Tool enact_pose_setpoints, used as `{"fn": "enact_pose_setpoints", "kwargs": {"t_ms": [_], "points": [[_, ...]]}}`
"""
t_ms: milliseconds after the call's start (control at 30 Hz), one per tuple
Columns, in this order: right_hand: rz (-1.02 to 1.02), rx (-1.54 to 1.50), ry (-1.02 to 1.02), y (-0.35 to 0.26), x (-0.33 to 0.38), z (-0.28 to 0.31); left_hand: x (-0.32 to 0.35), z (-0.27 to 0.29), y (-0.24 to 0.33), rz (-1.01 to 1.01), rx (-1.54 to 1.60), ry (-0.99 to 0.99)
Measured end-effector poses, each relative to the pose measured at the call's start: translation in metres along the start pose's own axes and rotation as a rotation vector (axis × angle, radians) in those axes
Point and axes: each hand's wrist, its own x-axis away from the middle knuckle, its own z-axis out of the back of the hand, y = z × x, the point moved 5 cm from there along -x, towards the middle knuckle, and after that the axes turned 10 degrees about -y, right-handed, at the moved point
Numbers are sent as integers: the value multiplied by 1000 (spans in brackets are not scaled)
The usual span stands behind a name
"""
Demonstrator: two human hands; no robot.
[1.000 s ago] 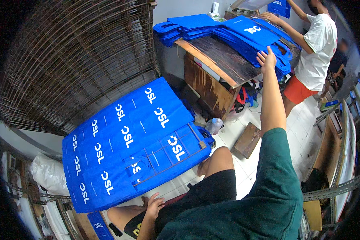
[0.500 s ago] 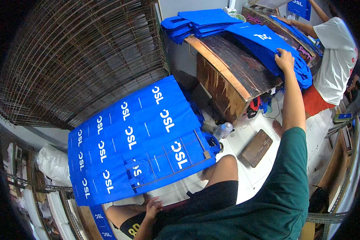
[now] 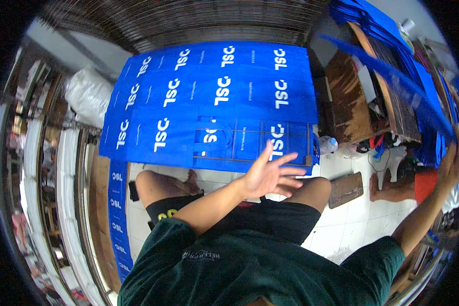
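Note:
My left hand (image 3: pixel 273 176) is open, its fingers spread, above my lap and close to the near edge of the blue sheets. On the far right my right hand (image 3: pixel 450 160) grips the end of a flat blue fabric bag (image 3: pixel 403 86), which slants up and away to the left over the wooden desk. White-printed blue fabric bags (image 3: pixel 204 56) lie overlapping in rows on the surface before me. A thin bar frame (image 3: pixel 252 161) rests over the bags at the near right.
The worn wooden desk (image 3: pixel 344 97) carries more blue bags. Below stand a plastic bottle (image 3: pixel 328 144) and a low wooden block (image 3: pixel 345 189). A co-worker's red shorts (image 3: pixel 426 184) show at right. Shelves (image 3: pixel 33 158) and a clear plastic bundle (image 3: pixel 86 94) are left; a wire rack (image 3: pixel 188 20) is beyond.
My right hand has pulled a blue bag up off the desk pile. My left hand has risen from my lap with fingers spread. The view has turned left.

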Motion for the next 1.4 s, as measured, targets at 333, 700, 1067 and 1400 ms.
{"fn": "enact_pose_setpoints", "kwargs": {"t_ms": [333,700,1067,1400], "points": [[547,-222,-184,-276,-30,-18,115,23,123,-401,145,236],[267,-237,71,-310,-37,-96,219,-45,240,-783,-798,585],[-132,-635,-596,-398,196,-356,287,206,115,-155,-1430,1367],[-184,-645,-645,-413,203,-368,300,217,104,-86,-1427,1536]]}}
